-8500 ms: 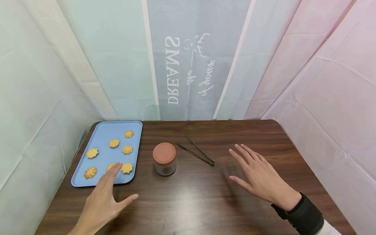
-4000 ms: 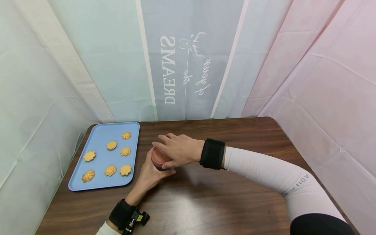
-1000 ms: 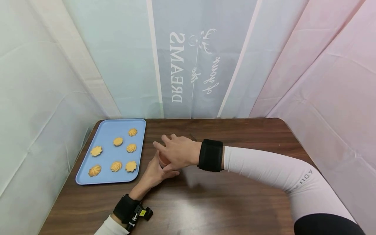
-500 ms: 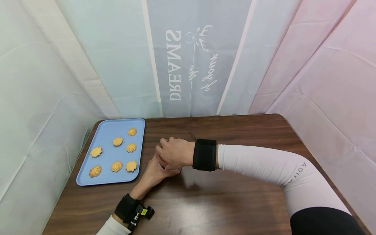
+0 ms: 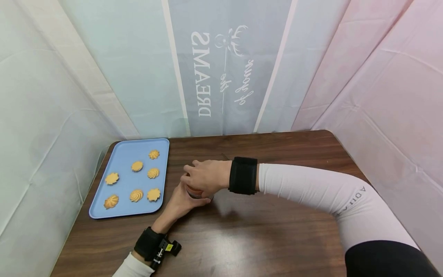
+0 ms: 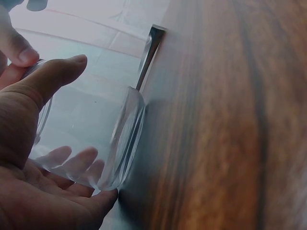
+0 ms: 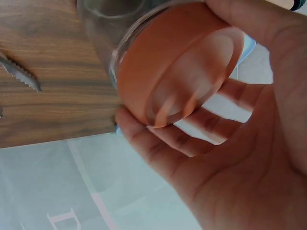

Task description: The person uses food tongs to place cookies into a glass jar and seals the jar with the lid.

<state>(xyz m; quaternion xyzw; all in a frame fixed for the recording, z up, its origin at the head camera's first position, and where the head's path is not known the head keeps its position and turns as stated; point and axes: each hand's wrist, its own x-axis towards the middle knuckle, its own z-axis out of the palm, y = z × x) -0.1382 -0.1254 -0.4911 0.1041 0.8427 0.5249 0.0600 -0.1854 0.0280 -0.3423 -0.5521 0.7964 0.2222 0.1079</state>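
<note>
A clear jar (image 6: 88,122) stands upright on the table beside the tray. My left hand (image 5: 181,202) wraps round its body, thumb on the near side and fingers behind the glass. Over the top, my right hand (image 5: 209,177) grips the orange-brown lid (image 7: 158,67), fingers spread round its edge. In the right wrist view the lid sits on the jar's mouth. Only a sliver of it shows in the head view, the rest being hidden under the right hand. Behind the jar lie metal tongs (image 6: 151,48), mostly hidden from the head by the right hand.
A blue tray (image 5: 122,154) with several golden cookies (image 5: 153,173) lies to the left of the hands, on the dark wood table (image 5: 270,231). A pale printed curtain (image 5: 221,77) hangs at the table's far edge.
Both hands, first apart and off the jar, have come to it, the left on its body and the right on its lid. Lately the right fingers have shifted round the lid.
</note>
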